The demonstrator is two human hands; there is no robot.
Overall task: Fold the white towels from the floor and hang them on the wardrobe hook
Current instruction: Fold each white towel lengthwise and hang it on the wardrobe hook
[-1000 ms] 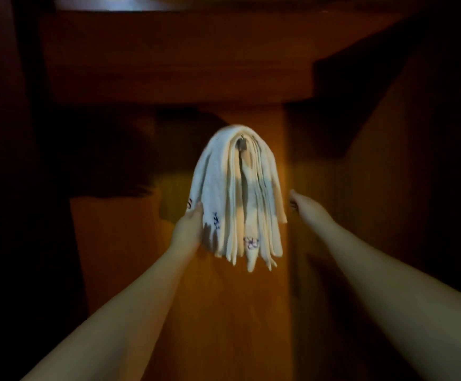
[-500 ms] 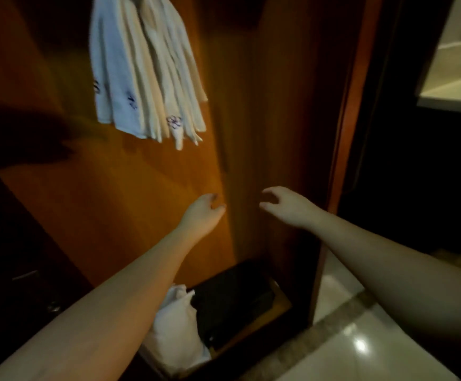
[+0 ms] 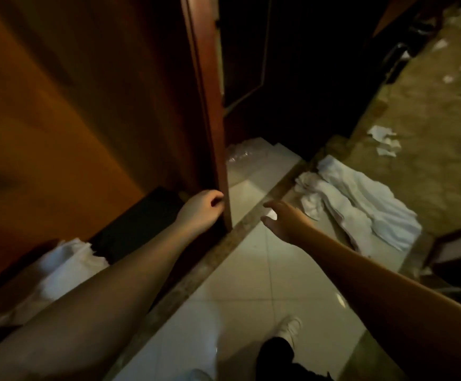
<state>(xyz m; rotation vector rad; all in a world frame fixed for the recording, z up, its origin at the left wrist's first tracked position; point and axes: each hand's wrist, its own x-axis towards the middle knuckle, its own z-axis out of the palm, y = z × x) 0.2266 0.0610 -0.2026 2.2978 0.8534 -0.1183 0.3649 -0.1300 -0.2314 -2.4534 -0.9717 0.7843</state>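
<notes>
Tiled floor | left hand grip curled, empty, beside wardrobe edge | right hand grip wide, empty, near towels

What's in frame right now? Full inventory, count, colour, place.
white towels: one heap, count unclear, white, on the floor to the right, past the tile edge
white bundle: one, white, low in the wardrobe, bottom left
dark box: one, black, on the wardrobe floor beside the bundle
wardrobe panel: one, reddish-brown wood, upright, centre
paper scraps: several, white, scattered on the brown floor, upper right
floor tiles: pale, glossy, centre
shoe: one, white, bottom centre
left hand: fingers curled at the wardrobe panel's edge
right hand: open, reaching toward the towels, holding nothing
</notes>
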